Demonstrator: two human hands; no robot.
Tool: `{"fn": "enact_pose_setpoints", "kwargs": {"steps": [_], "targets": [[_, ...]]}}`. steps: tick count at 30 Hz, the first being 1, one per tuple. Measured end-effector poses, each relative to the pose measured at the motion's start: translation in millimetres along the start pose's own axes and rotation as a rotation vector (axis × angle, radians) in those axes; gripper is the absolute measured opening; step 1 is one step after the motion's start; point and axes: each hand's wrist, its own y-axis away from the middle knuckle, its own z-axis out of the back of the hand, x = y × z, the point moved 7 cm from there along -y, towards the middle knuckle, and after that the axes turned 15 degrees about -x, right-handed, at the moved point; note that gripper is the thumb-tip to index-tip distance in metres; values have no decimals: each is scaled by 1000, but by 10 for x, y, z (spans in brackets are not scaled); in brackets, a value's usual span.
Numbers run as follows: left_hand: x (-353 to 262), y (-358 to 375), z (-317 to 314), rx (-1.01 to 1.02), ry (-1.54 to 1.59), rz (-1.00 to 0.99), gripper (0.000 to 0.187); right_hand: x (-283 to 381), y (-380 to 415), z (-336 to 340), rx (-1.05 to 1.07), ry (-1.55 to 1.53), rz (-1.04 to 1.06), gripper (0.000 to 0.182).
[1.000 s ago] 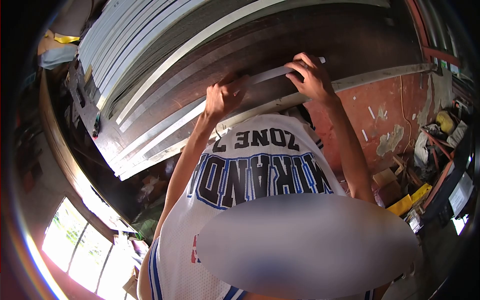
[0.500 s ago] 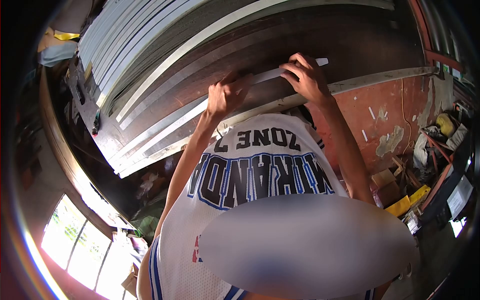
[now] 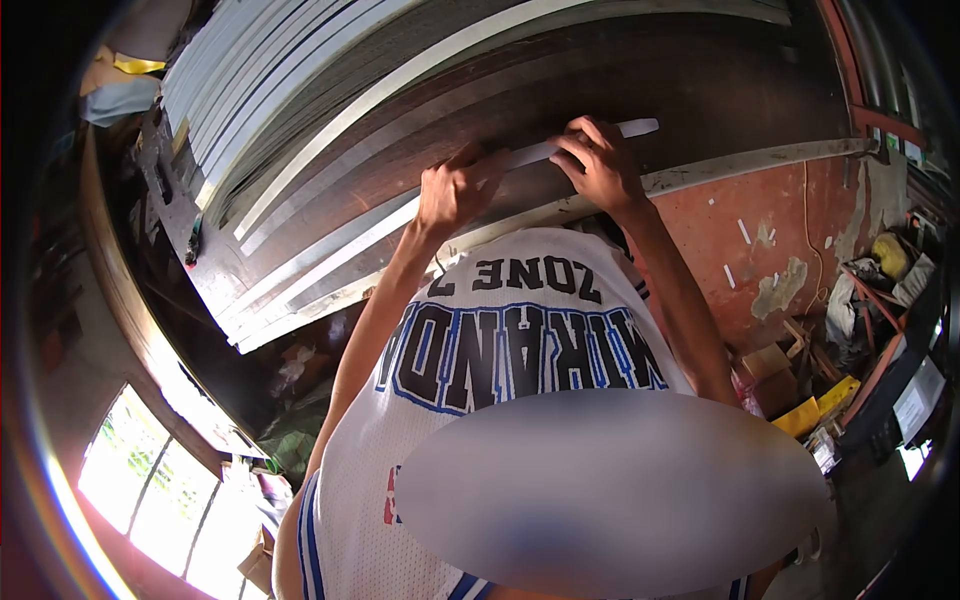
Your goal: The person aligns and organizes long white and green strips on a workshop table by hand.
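Observation:
A long, thin white strip slants across the dark tabletop, close to its near edge. My left hand is closed around it near the middle, its fingers curled over the top. Further right, my right hand pinches the same strip between thumb and fingers. The strip's rounded right end sticks out past that hand. Beyond my hands lies another pale strip, beside a large stack of long white and grey strips.
A small dark tool lies at the table's left end. Below the near edge stands a red wall with peeling paint. Cluttered shelving and cardboard boxes are at the right. A bright window is at lower left.
My right hand has slid a little left along the strip, toward my left hand, so more of the right end shows. My left hand has barely moved.

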Motion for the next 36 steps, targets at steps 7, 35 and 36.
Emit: {"fn": "enact_pose_setpoints", "kwargs": {"steps": [7, 35, 36], "targets": [[-23, -34, -14, 10, -23, -20, 30, 205, 115, -134, 52, -4, 80, 37], [17, -96, -115, 114, 6, 163, 34, -236, 3, -1, -32, 10, -15, 32], [97, -68, 6, 112, 3, 171, 35, -277, -2, 45, -39, -12, -19, 32]]}}
